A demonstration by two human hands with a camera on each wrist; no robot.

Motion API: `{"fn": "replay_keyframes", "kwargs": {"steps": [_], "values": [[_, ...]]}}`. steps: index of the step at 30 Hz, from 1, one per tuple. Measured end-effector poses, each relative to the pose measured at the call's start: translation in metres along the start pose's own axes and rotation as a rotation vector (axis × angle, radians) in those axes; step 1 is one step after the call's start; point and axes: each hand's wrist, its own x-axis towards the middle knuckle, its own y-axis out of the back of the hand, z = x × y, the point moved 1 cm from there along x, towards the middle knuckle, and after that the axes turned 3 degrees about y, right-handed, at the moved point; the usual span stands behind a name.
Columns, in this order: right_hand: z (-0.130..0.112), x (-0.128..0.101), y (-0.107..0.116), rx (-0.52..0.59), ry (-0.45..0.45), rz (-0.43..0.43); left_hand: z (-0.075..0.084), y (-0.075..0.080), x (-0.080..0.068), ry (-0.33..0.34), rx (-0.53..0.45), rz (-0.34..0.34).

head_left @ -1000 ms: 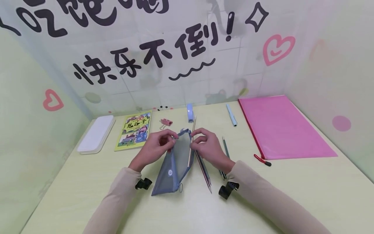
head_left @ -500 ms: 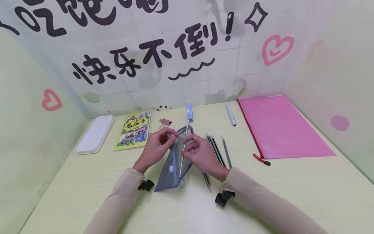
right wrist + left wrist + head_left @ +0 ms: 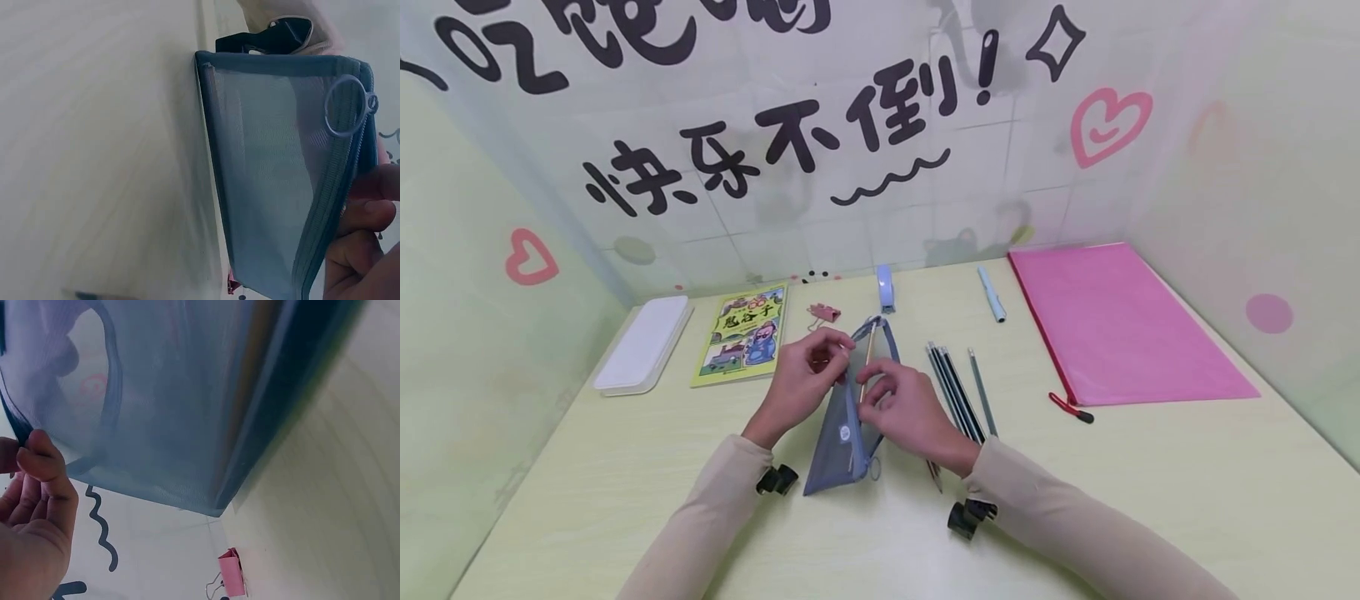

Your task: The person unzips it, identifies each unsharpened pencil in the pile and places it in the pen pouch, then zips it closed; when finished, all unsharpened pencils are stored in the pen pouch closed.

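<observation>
Standing on its long edge near the middle of the surface, a blue mesh pencil pouch is held up between both hands. The far rim of the pouch mouth is pinched by the left hand, thumb and fingers closed on the mesh; the same pinch is seen in the left wrist view. A light-coloured pencil is gripped by the right hand, its fingers curled round the shaft, and the pencil is angled into the open mouth, its far end projecting above the rim. A ring pull is seen on the zip at the near end of the pouch.

Just right of the right hand, a row of dark pencils is laid side by side on the surface, with one grey pencil slightly apart to their right. Farther off are noted a pink binder clip, a small blue stapler, a pale blue pen, an illustrated book and a white case at the far left. A pink zip folder is laid at the far right.
</observation>
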Motion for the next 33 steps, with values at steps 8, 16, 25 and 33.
{"fn": "replay_keyframes", "kwargs": {"steps": [8,16,25,33], "values": [[0.007,-0.005,0.021,0.000,0.002,0.025,0.001,0.004,0.000,-0.009,-0.006,-0.019],[0.021,-0.008,0.072,-0.148,0.014,0.085,-0.004,0.007,-0.001,0.009,-0.001,-0.043],[0.045,-0.015,0.111,-0.462,-0.021,-0.209,-0.005,0.005,-0.002,-0.007,0.012,-0.090],[0.053,-0.014,0.112,-0.531,0.069,-0.255,-0.004,0.005,-0.003,-0.018,0.031,-0.099]]}}
